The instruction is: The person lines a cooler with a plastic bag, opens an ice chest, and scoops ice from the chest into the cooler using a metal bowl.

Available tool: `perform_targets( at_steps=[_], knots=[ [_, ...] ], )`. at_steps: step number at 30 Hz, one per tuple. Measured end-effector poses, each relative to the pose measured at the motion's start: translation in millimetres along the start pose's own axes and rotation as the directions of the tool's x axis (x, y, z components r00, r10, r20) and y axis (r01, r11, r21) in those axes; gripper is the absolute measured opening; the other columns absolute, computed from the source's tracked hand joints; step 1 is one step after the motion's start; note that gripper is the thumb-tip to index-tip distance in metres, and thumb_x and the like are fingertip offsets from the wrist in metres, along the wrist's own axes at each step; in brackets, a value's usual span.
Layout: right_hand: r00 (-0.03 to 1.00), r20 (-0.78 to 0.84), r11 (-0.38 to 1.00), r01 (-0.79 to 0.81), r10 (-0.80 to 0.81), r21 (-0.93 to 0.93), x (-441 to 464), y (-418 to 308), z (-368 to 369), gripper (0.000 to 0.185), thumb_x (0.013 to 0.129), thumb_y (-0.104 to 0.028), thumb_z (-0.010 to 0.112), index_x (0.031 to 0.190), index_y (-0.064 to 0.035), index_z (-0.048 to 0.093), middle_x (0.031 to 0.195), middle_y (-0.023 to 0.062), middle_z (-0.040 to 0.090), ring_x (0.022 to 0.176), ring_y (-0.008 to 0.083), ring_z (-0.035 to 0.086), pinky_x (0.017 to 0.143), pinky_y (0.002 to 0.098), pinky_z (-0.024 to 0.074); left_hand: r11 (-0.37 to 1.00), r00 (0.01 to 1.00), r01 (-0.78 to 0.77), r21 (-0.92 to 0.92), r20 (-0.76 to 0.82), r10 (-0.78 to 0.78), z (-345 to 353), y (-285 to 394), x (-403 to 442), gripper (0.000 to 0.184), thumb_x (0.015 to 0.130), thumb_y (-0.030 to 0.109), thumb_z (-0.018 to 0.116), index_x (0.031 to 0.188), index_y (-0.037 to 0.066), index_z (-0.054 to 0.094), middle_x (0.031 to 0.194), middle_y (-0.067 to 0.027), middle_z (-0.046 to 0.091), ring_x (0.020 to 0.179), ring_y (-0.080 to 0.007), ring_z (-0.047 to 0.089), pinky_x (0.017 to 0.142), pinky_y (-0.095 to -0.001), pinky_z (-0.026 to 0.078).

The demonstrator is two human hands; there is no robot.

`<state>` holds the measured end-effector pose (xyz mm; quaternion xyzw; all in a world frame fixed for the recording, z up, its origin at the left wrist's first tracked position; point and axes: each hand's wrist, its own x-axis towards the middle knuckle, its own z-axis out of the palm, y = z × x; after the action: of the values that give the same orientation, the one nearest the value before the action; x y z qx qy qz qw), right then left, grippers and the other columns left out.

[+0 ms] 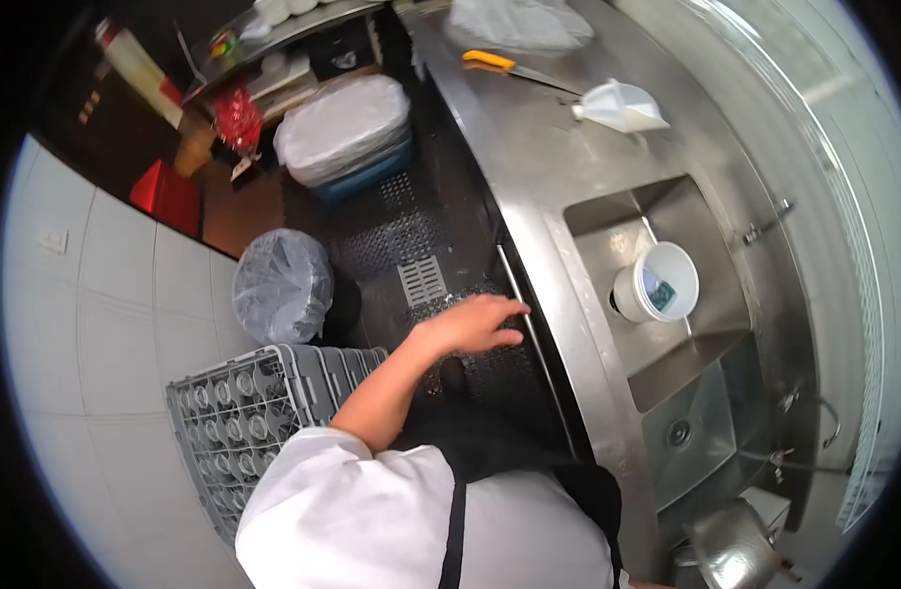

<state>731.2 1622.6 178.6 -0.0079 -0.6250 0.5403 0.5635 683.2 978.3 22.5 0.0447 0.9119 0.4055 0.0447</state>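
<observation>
My left hand hangs in the air over the dark floor, beside the front edge of the steel counter. Its fingers are stretched out and apart, with nothing in them. Nearest to it is a metal rail along the counter front; whether the fingertips touch it I cannot tell. My right hand is out of sight; only a sliver of skin shows at the bottom edge. In the sink basin to the right stands a tilted white bucket with a green and bluish item inside.
On the counter lie a yellow-handled knife, a white scoop and clear plastic. A second basin adjoins the first. To the left are a glass rack, a lined bin and a plastic-covered blue container.
</observation>
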Motion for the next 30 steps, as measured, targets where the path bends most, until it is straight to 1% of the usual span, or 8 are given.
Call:
perform_targets(
  at_steps=[4, 5, 8, 12, 16, 20, 23, 30],
  knots=[
    [0.904, 0.377, 0.969, 0.239, -0.2, -0.059, -47, -9, 117, 0.034, 0.085, -0.024, 0.066, 0.103, 0.0053, 0.063, 0.097, 0.0196, 0.063, 0.082, 0.0286, 0.061, 0.07, 0.0387, 0.0514, 0.999, 0.999, 0.035, -0.022, -0.035, -0.036, -72, -20, 5, 0.049, 0.088, 0.031, 0.062, 0.128, 0.007, 0.049, 0.119, -0.0174, 0.058, 0.114, -0.0351, 0.052, 0.097, -0.0437, 0.04],
    [0.859, 0.165, 0.862, -0.501, 0.485, 0.075, -69, -62, 181, 0.046, 0.089, -0.036, 0.062, 0.105, 0.0073, 0.061, 0.1, 0.021, 0.063, 0.084, 0.0305, 0.061, 0.073, 0.0386, 0.0518, 1.0, 0.999, 0.022, -0.023, -0.034, -0.023, -85, -28, 8, 0.049, 0.088, 0.031, 0.061, 0.129, 0.007, 0.049, 0.12, -0.017, 0.058, 0.115, -0.035, 0.052, 0.098, -0.0438, 0.04],
    [0.839, 0.492, 0.927, 0.344, -0.233, -0.149, -55, 20, 179, 0.047, 0.088, -0.036, 0.06, 0.101, 0.0089, 0.062, 0.099, 0.0214, 0.063, 0.084, 0.0306, 0.062, 0.072, 0.039, 0.0517, 0.999, 1.0, 0.019, -0.041, -0.019, -0.02, -119, -55, 16, 0.05, 0.089, 0.033, 0.06, 0.131, 0.008, 0.047, 0.122, -0.0159, 0.057, 0.115, -0.0351, 0.051, 0.1, -0.0432, 0.039],
    [0.608, 0.312, 0.683, 0.663, -0.73, 0.308, -66, 85, 303, 0.041, 0.091, -0.035, 0.056, 0.093, 0.0053, 0.062, 0.089, 0.0197, 0.063, 0.077, 0.0293, 0.06, 0.072, 0.0393, 0.0508, 0.992, 1.0, 0.018, -0.127, -0.005, -0.019, -148, -117, 14, 0.053, 0.089, 0.035, 0.059, 0.133, 0.008, 0.045, 0.126, -0.0178, 0.054, 0.117, -0.0359, 0.049, 0.1, -0.0444, 0.039],
    [0.657, 0.294, 0.637, 0.751, -0.695, -0.174, -113, 193, 394, 0.081, 0.084, -0.05, 0.061, 0.136, 0.0057, 0.032, 0.13, 0.0177, 0.049, 0.108, 0.0325, 0.054, 0.094, 0.0468, 0.0421, 0.959, 0.958, 0.279, -0.057, -0.049, -0.282, -198, -181, -9, 0.052, 0.089, 0.034, 0.06, 0.131, 0.008, 0.047, 0.122, -0.0164, 0.057, 0.117, -0.036, 0.051, 0.099, -0.0429, 0.04],
    [0.921, 0.29, 0.944, 0.179, -0.259, 0.276, -214, 152, 628, 0.069, 0.079, -0.038, 0.064, 0.129, 0.0048, 0.041, 0.125, 0.0209, 0.053, 0.11, 0.0342, 0.054, 0.096, 0.047, 0.0415, 0.852, 0.82, 0.52, -0.054, -0.246, -0.516, -262, -224, -57, 0.054, 0.088, 0.035, 0.061, 0.132, 0.006, 0.047, 0.124, -0.0195, 0.055, 0.118, -0.0364, 0.049, 0.099, -0.0425, 0.039],
    [0.882, 0.468, 0.679, -0.372, 0.048, 0.633, -306, 72, 770, 0.061, 0.075, -0.029, 0.067, 0.124, 0.0041, 0.048, 0.121, 0.0232, 0.056, 0.112, 0.0355, 0.054, 0.097, 0.0472, 0.0411, 0.724, 0.626, 0.655, -0.217, -0.382, -0.68, -303, -237, -96, 0.054, 0.088, 0.033, 0.061, 0.131, 0.005, 0.047, 0.122, -0.0196, 0.056, 0.117, -0.0372, 0.05, 0.099, -0.0414, 0.04],
    [0.08, 0.996, 0.574, -0.817, 0.041, 0.042, -529, -147, 936, 0.051, 0.075, -0.014, 0.065, 0.12, 0.0054, 0.05, 0.102, 0.0131, 0.062, 0.096, 0.0225, 0.057, 0.089, 0.0336, 0.0423, 0.501, 0.338, 0.687, -0.526, -0.38, -0.861, -339, -300, -172, 0.054, 0.087, 0.034, 0.062, 0.129, 0.003, 0.048, 0.122, -0.0221, 0.057, 0.114, -0.039, 0.052, 0.097, -0.0418, 0.041]
  ],
)
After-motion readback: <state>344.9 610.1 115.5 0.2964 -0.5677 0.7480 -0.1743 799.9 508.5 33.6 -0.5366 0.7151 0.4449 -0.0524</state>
